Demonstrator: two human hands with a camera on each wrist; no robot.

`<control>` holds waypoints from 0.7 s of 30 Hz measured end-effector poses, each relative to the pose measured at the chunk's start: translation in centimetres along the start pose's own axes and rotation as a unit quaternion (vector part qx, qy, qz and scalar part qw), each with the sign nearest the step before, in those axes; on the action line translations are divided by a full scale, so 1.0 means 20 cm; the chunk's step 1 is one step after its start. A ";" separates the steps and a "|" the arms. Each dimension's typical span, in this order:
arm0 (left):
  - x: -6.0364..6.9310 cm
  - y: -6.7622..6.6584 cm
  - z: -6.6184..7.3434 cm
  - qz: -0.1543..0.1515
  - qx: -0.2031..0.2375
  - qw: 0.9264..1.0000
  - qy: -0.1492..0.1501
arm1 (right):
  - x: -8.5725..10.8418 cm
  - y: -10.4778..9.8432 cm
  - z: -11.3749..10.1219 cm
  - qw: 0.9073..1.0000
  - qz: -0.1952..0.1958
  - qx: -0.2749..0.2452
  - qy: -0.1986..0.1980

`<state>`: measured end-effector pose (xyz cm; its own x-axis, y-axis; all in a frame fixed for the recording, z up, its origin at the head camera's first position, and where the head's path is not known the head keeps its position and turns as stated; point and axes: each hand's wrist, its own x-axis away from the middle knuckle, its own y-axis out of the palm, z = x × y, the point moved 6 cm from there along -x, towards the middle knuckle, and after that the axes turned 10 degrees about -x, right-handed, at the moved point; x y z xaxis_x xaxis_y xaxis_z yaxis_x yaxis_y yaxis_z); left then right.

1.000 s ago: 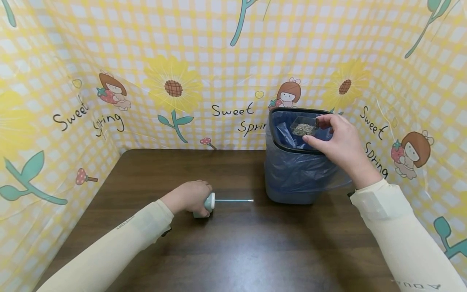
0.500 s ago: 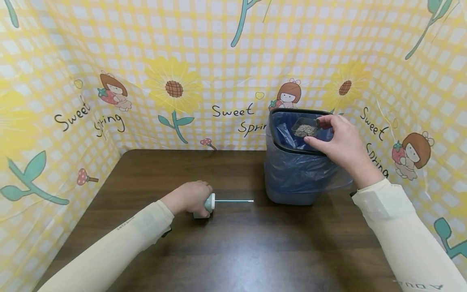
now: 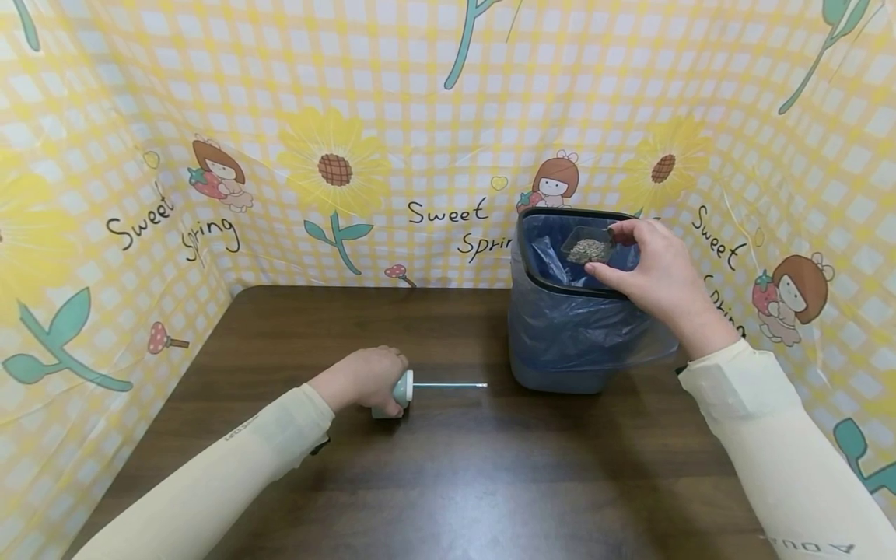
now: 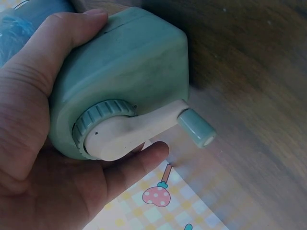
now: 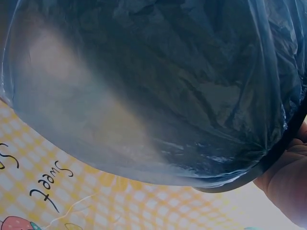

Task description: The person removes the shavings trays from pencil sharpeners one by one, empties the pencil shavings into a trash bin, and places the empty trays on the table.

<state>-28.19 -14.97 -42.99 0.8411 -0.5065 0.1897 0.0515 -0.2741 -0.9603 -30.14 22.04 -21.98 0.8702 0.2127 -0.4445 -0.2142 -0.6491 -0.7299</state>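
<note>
In the head view my left hand (image 3: 365, 379) grips a green hand-crank pencil sharpener (image 4: 144, 52) on the table. The left wrist view shows its pale crank handle (image 4: 139, 129), with my thumb over the body. A light-blue pencil (image 3: 448, 385) sticks out of the sharpener's white front towards the right. Over the mouth of a blue-lined trash bin (image 3: 560, 334), my right hand (image 3: 661, 272) pinches a small clear shavings tray (image 3: 578, 232) between thumb and fingers. Grey pencil shavings (image 3: 588, 250) lie in it. The bin liner hides the tray in the right wrist view.
The bin stands at the back right of the dark wooden table (image 3: 448, 482), its black rim (image 3: 526, 268) just below my right hand. Loose liner plastic (image 3: 647, 342) hangs down its right side. A yellow checked cloth (image 3: 420, 101) surrounds the table's back and sides.
The tray has shifted very slightly to the right over the bin, its shavings still inside. My left hand and the sharpener stay in place.
</note>
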 end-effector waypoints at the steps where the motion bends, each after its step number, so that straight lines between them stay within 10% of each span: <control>1: 0.00 0.00 0.00 0.001 0.000 1.000 0.000 | 0.00 0.00 0.00 1.000 0.000 0.003 -0.003; 21: 0.00 0.00 0.00 0.001 0.003 1.000 0.001 | -0.01 -0.01 -0.03 0.997 -0.006 0.058 -0.043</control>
<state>-28.19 -14.99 -43.01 0.8407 -0.5082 0.1872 0.0525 -0.2676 -0.9621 -30.04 21.58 -21.46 0.8329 0.2849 -0.4745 -0.2577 -0.5591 -0.7881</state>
